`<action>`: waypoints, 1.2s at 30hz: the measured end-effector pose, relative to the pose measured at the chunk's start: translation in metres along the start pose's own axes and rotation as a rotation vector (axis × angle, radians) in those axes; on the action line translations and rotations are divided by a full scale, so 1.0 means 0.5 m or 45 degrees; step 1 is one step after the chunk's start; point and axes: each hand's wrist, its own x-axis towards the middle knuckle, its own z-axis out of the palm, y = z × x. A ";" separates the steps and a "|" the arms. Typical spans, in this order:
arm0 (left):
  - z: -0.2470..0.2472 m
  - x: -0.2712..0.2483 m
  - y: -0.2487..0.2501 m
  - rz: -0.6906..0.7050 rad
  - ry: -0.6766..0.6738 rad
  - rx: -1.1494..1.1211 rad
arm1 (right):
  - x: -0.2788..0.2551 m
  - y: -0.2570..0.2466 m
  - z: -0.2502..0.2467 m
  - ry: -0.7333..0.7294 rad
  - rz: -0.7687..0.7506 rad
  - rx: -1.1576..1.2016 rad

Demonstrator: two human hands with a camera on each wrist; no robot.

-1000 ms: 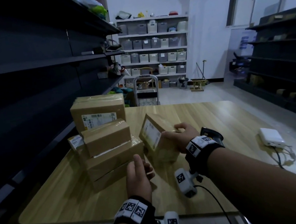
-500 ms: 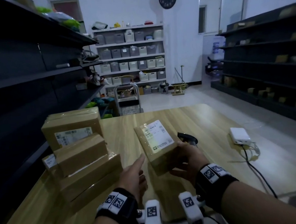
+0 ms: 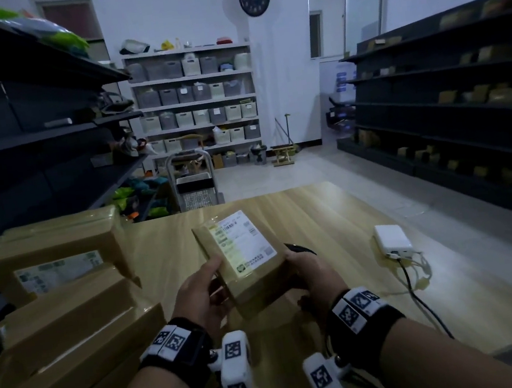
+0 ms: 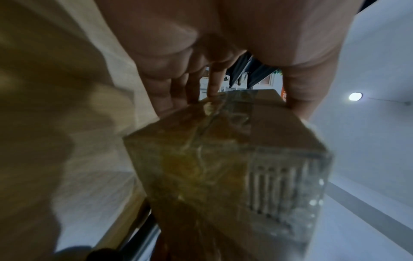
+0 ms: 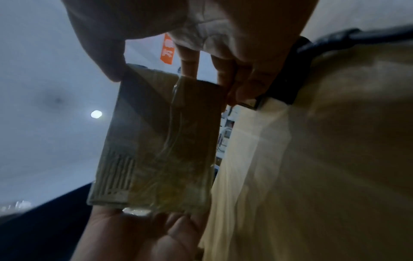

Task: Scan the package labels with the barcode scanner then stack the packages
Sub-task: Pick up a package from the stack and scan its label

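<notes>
A small brown package (image 3: pixel 253 279) with a white label (image 3: pixel 245 244) facing up is held above the wooden table (image 3: pixel 332 216). My left hand (image 3: pixel 214 284) grips its left edge, thumb on top. My right hand (image 3: pixel 297 273) grips its right edge. In the left wrist view the package (image 4: pixel 223 159) sits between thumb and fingers (image 4: pixel 190 88). The right wrist view shows the package (image 5: pixel 161 137) pinched the same way. The black barcode scanner (image 3: pixel 299 248) lies on the table just behind my right hand, mostly hidden. A stack of larger packages (image 3: pixel 69 316) stands at the left.
A white power adapter (image 3: pixel 392 239) with a black cable (image 3: pixel 425 301) lies on the table at the right. Dark shelving (image 3: pixel 29 142) runs close along the left, and more shelves (image 3: pixel 464 101) stand across the aisle. A hand cart (image 3: pixel 194 182) stands beyond the table's far edge.
The small package has turned label-up and come closer to me. My left hand, free a second ago, now grips its left edge. The view has swung towards the right.
</notes>
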 end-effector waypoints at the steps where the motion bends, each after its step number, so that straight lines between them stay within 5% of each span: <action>1: 0.001 0.010 0.002 0.026 0.009 -0.012 | 0.014 -0.010 -0.002 0.038 -0.024 -0.027; 9: -0.043 0.080 -0.032 0.094 0.006 -0.173 | 0.110 -0.014 -0.104 0.418 0.049 -0.194; 22: -0.072 0.136 -0.045 0.123 -0.010 -0.211 | 0.179 -0.042 -0.083 0.180 0.231 -1.047; 26: -0.079 0.140 -0.047 0.154 0.032 -0.216 | 0.176 -0.046 -0.069 0.179 0.128 -0.826; 29: -0.082 0.146 -0.045 0.197 0.051 -0.233 | 0.178 -0.047 -0.051 0.150 0.143 -0.369; 32: -0.088 0.156 -0.048 0.209 0.073 -0.247 | 0.187 -0.035 -0.032 -0.113 0.250 0.215; 36: -0.088 0.162 -0.050 0.215 0.124 -0.253 | 0.185 0.006 -0.022 -0.398 0.268 0.598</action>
